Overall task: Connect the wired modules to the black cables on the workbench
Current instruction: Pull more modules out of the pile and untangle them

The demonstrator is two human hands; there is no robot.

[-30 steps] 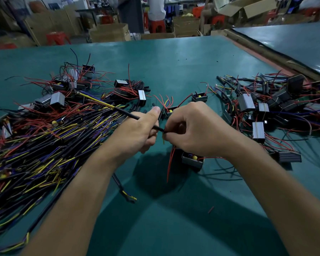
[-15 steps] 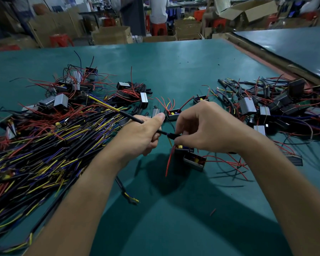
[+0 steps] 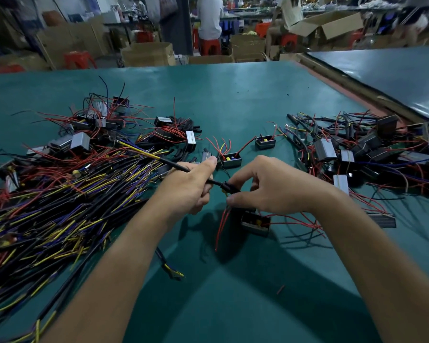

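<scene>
My left hand grips a black cable that runs up-left from the fist to yellow and purple wire ends. The cable's short near end reaches my right hand, whose thumb and fingers pinch a small black sleeve on that end. Below my right hand a small open module lies on the green workbench, with red wires rising into my fingers. Two more loose modules sit just beyond my hands.
A large heap of black cables with yellow and purple ends covers the left side. Piles of wired modules lie at back left and at right. A second table stands at far right. Cardboard boxes, red stools and seated people fill the background.
My hands have drawn slightly apart, baring the black sleeve between them. The module under my right hand shows more clearly. The view has tilted up a little.
</scene>
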